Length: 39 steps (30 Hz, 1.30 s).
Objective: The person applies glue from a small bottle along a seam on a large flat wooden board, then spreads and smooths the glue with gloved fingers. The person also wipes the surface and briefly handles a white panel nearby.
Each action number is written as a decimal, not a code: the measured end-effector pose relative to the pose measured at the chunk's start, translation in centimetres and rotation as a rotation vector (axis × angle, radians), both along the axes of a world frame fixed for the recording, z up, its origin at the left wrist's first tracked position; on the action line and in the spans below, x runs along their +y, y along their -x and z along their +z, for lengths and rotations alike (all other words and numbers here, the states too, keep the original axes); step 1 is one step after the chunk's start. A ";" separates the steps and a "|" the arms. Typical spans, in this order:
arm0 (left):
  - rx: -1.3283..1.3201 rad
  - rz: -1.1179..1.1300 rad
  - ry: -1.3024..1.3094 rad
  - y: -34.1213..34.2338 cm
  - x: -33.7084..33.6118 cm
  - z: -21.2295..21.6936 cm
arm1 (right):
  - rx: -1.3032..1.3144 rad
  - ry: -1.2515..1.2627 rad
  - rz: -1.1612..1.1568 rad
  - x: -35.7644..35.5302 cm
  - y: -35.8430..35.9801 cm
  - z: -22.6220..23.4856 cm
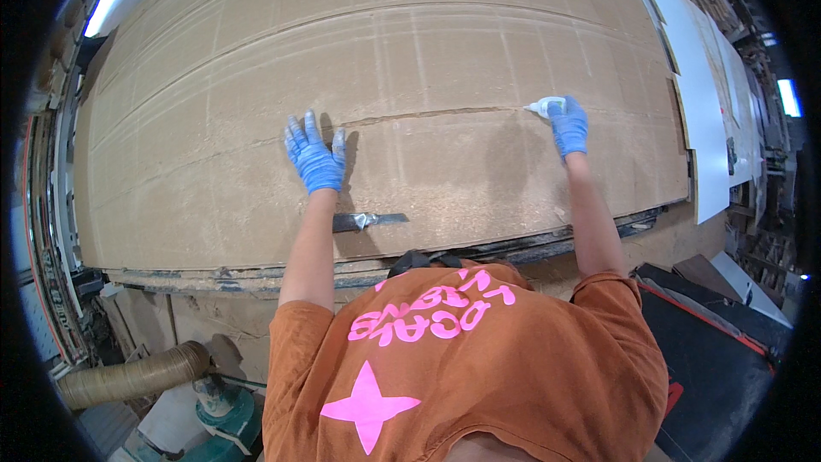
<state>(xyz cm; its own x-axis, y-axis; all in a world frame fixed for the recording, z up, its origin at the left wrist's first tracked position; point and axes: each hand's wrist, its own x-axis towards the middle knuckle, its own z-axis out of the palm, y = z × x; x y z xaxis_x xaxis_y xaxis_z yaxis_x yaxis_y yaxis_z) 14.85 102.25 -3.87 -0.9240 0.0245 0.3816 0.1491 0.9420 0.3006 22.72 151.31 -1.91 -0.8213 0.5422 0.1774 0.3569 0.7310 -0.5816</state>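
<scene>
A large brown board fills the view, scored with straight lines and dusted with wood shavings. Across its middle runs a rough-edged groove. My right hand, in a blue glove, grips a small white squeeze bottle, its nozzle pointing left at the groove's right end. My left hand, gloved in blue with pale, dusty fingertips, lies flat on the board near the groove's left part, fingers spread. Just below that wrist rests a tool with a dark handle and flat metal blade, partly hidden by my left forearm.
White panels stand along the right side. A ribbed tan hose and a green machine are at the lower left. Beside my right side sits a black surface with a red edge. The board's near edge is rough and dark.
</scene>
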 end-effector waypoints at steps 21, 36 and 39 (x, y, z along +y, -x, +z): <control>0.004 -0.007 0.006 0.2 -0.2 -0.5 | 0.124 0.512 -0.044 -2.0 -0.9 0.2; 0.001 -0.003 0.008 0.1 -0.4 -0.6 | 0.087 0.138 0.001 -3.7 -0.2 1.4; -0.006 0.002 0.005 0.0 -0.5 -0.6 | 0.090 0.070 -0.031 -4.3 -0.2 2.4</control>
<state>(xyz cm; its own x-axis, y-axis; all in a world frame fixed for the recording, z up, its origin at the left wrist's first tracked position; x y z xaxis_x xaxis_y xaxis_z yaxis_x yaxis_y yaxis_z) 14.82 101.76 -4.49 -0.9264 0.0245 0.3758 0.1452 0.9440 0.2963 22.92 146.97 0.48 -0.7868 0.5803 0.2102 0.3227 0.6771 -0.6614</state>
